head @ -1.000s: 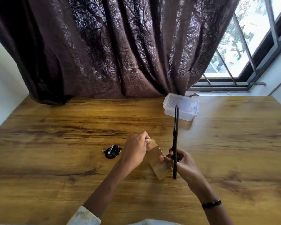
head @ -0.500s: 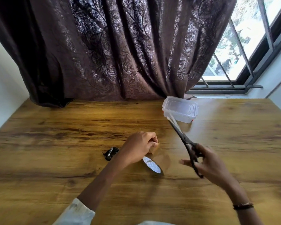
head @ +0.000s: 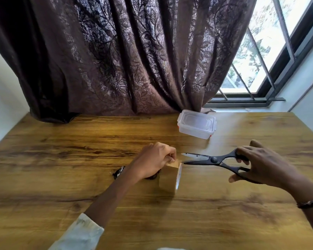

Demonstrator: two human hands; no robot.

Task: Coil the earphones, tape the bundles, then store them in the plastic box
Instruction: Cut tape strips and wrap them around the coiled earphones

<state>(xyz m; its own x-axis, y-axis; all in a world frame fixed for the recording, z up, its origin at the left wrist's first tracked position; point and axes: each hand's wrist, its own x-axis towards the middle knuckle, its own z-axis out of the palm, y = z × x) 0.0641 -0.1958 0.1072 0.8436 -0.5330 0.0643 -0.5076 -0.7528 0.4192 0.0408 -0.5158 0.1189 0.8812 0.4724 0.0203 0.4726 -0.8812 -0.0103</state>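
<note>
A white sleeve [head: 79, 233], faintly smudged at the cuff, is pushed up the left forearm. A thin dark beaded bracelet [head: 310, 203] circles the right wrist, across from the sleeve.

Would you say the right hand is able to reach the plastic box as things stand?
Probably yes, though not freely: the right hand grips the scissors, so it would need to set them down first. The table between it and the lidded plastic box looks unobstructed.
</note>
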